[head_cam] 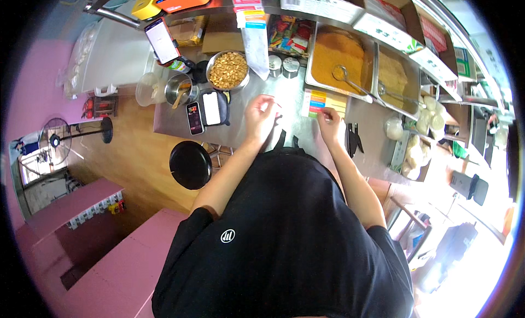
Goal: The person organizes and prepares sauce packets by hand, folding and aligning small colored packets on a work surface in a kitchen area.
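Observation:
My left hand hovers over the steel counter in front of me, fingers loosely curled; whether it holds anything small is unclear. At the lower edge of a printed card with coloured bands is my right hand, its fingers bent; I cannot tell if it grips the card. A steel bowl of peanuts stands beyond my left hand, with two shaker jars to its right. Behind the card, a steel tray of orange-brown powder holds a wire-ended scoop. Black-handled tools lie right of my right hand.
Two phones lie at the counter's left, near a steel pot with a wooden utensil. Another phone stands upright behind. A second powder tray and bagged round items are at right. A shelf overhangs the back.

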Action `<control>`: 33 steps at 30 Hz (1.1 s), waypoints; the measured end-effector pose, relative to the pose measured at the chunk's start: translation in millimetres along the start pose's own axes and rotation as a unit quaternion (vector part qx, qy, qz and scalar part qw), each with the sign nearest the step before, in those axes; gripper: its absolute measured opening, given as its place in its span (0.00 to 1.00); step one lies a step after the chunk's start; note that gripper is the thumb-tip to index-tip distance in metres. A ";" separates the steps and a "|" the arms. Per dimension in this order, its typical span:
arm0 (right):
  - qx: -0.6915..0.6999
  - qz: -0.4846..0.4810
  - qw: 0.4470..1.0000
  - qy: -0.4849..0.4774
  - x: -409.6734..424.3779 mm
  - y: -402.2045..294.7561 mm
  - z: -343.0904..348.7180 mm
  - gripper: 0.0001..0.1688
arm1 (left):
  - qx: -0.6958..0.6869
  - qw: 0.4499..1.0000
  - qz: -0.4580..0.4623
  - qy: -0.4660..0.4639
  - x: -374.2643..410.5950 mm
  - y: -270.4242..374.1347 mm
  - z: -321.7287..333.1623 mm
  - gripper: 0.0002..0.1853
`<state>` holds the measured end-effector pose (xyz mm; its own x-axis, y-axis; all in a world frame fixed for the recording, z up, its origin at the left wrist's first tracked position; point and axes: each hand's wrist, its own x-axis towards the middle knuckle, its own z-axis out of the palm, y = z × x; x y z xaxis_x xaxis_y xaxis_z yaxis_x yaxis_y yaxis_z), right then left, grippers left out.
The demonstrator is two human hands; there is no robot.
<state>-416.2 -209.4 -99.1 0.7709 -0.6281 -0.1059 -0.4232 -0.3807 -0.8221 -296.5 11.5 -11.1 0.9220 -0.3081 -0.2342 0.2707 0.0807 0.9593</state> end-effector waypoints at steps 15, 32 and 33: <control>0.201 0.016 0.964 -0.173 38.8 -186.9 46.8 0.13 | 0.111 0.989 0.086 -0.049 64.7 38.0 -42.5 0.15; 0.088 0.002 0.991 0.100 174.6 -230.8 163.1 0.17 | 0.117 0.987 0.106 -0.005 257.4 58.0 -74.7 0.08; 0.095 0.011 0.989 0.113 178.8 -226.7 166.3 0.17 | 0.116 0.987 0.111 0.002 259.0 57.2 -71.8 0.09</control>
<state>-103.3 -122.5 -24.8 0.6269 -0.7790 -0.0150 -0.3255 -0.2444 -0.9134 -22.4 4.4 -28.2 0.9530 -0.3027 -0.0135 -0.0090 -0.0731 0.9973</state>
